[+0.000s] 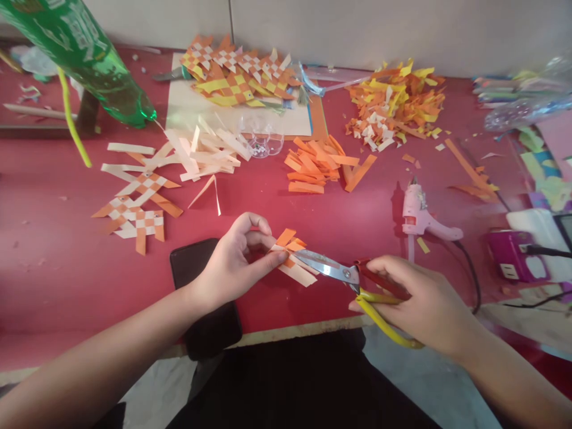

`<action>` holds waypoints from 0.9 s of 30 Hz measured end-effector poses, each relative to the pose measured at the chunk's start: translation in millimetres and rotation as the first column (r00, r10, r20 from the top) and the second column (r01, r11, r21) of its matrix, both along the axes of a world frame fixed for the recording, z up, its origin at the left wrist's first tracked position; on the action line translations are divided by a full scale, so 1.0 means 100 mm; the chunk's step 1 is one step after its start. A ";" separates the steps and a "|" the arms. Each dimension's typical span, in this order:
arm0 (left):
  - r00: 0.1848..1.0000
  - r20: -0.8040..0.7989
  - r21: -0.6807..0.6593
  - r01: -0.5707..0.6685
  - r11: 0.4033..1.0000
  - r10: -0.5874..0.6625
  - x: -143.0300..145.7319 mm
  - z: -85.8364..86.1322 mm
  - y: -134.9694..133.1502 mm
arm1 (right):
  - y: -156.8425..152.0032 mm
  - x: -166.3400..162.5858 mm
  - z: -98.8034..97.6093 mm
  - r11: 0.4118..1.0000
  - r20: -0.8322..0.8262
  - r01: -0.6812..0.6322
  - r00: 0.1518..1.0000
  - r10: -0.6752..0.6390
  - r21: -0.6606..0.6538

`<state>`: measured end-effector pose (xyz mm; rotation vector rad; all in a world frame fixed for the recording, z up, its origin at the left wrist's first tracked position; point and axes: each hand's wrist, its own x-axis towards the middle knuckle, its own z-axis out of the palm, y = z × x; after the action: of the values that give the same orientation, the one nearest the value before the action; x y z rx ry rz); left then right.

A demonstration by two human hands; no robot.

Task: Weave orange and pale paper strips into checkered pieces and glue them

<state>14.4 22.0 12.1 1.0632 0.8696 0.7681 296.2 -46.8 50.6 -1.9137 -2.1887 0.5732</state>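
In the head view, my left hand (235,256) pinches a woven paper piece (290,262) between thumb and fingers, above the middle of the red desk's (67,268) near edge. My right hand (431,301) is closed around the handles of the scissors (328,268), their blades at the piece. A phone (212,328) crosses the near edge by my left wrist; a pink glue gun (416,214) lies toward the right edge.

No text, brand or number that can be read for certain, pale printed marks (86,31) on the green bottle (96,68), slanted and blurred, too unclear to make out any word.
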 end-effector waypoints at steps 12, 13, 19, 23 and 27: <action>1.000 0.017 -0.022 -0.003 1.000 0.003 0.00 0.00 0.00 | 0.03 0.00 0.00 0.997 -0.006 0.058 0.998 -0.059 -0.051; 1.000 0.019 -0.027 -0.003 1.000 0.003 0.00 0.00 0.00 | 0.04 0.00 0.00 0.996 -0.008 0.069 0.998 -0.070 -0.064; 0.999 0.045 -0.059 -0.004 0.998 0.007 0.01 -0.01 0.00 | 0.05 -0.04 0.02 0.981 -0.012 0.131 0.991 -0.135 -0.145; 0.997 0.067 -0.080 -0.017 0.997 0.023 0.00 0.00 0.02 | 0.05 -0.06 0.01 0.954 -0.022 0.194 0.979 -0.204 -0.227; 0.998 0.043 -0.086 -0.034 0.996 0.038 -0.01 0.00 0.04 | 0.05 -0.05 -0.02 0.900 -0.098 0.258 0.946 -0.309 -0.350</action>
<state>13.4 25.6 12.1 0.9538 0.8776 0.7752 291.6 -41.5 48.9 -2.2159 -1.7595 1.0496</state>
